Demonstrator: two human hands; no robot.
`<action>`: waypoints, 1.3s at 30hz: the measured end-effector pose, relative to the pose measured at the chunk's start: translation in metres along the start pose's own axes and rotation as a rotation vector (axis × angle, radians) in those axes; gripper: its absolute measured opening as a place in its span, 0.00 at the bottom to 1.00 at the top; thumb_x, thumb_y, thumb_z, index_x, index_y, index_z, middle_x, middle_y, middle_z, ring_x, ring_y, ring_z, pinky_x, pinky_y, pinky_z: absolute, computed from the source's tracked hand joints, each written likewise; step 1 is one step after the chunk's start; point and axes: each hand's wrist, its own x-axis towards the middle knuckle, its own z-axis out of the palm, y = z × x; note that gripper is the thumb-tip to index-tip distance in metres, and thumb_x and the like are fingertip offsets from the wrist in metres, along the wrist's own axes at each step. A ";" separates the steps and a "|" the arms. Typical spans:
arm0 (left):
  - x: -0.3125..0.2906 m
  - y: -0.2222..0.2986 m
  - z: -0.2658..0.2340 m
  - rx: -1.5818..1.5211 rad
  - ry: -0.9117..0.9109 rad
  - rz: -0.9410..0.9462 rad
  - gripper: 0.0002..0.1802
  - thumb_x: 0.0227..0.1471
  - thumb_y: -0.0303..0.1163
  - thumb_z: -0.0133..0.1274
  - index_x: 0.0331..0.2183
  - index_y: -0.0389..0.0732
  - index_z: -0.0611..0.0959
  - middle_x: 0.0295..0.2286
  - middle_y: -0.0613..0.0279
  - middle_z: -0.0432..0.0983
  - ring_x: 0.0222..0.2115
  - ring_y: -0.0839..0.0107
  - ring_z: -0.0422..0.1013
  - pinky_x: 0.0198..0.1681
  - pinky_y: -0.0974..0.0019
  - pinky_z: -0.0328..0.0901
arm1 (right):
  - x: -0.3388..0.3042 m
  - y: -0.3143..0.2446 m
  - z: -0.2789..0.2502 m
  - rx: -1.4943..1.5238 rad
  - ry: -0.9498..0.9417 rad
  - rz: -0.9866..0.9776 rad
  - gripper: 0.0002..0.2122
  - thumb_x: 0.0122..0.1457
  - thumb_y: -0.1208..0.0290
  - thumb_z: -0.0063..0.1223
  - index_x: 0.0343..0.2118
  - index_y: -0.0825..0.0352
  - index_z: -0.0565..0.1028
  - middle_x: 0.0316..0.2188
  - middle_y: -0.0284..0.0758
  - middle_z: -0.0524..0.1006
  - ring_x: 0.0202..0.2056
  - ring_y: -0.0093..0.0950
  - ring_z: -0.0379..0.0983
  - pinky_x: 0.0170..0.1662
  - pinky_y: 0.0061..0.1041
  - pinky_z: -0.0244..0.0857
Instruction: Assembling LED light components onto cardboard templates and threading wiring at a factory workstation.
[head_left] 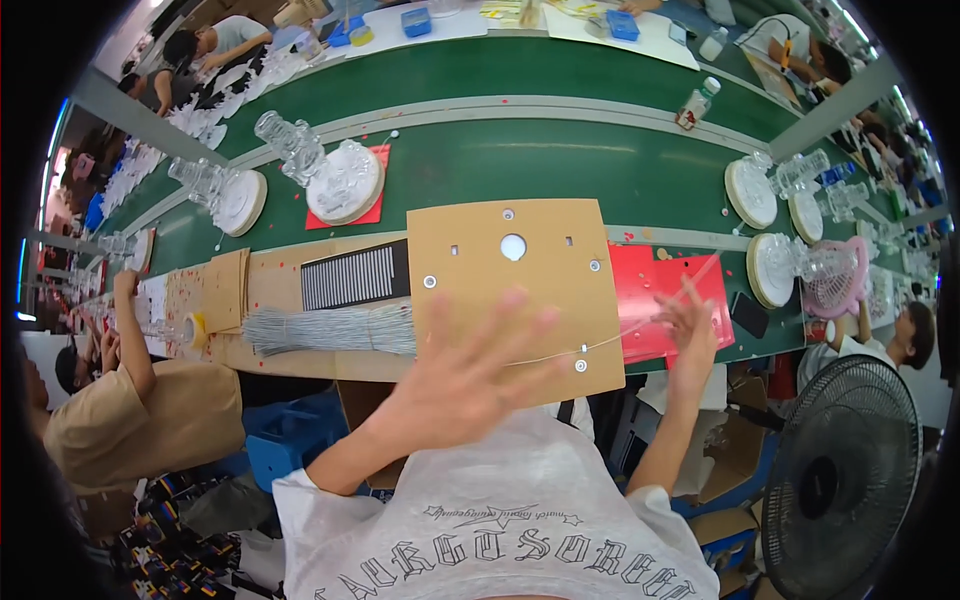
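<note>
A tan, nearly square board (480,235) stands tilted in front of me, with a round hole and several small round metal fittings. My left hand (455,385) is over its lower left part, fingers spread and smeared by motion; whether it touches the board I cannot tell. A thin pale cord (625,332) runs across the board's lower right to my right hand (690,335), whose fingers are closed on it. A small white piece (585,349) sits on the cord. Behind the right hand lies a red sheet (640,285).
Left of the board lie a bundle of grey wires (330,330) and a black strip holding metal rods (350,278). Clear stacked pieces on round bases (345,185) stand along the green table (560,160). A black phone (749,315) and a fan (840,480) are at right. People sit on both sides.
</note>
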 end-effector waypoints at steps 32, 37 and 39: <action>0.035 0.004 0.044 -0.183 -0.131 -0.123 0.41 0.51 0.46 0.61 0.62 0.37 0.70 0.48 0.55 0.67 0.50 0.58 0.63 0.52 0.53 0.58 | 0.021 -0.041 0.030 -0.797 -0.710 -0.973 0.14 0.45 0.84 0.62 0.37 0.64 0.84 0.31 0.33 0.78 0.27 0.29 0.76 0.28 0.27 0.71; 0.035 0.006 0.044 -0.187 -0.117 -0.141 0.41 0.51 0.46 0.61 0.62 0.37 0.70 0.49 0.54 0.67 0.51 0.57 0.63 0.52 0.53 0.58 | 0.023 -0.033 0.027 -0.774 -0.697 -1.060 0.15 0.45 0.83 0.63 0.39 0.64 0.83 0.32 0.33 0.79 0.27 0.29 0.76 0.28 0.26 0.71; 0.035 0.005 0.046 -0.197 -0.105 -0.158 0.42 0.50 0.46 0.62 0.62 0.37 0.70 0.50 0.53 0.66 0.52 0.56 0.62 0.53 0.53 0.58 | 0.029 -0.035 0.021 -0.801 -0.705 -1.062 0.16 0.45 0.83 0.62 0.40 0.64 0.83 0.33 0.33 0.79 0.28 0.28 0.77 0.28 0.26 0.71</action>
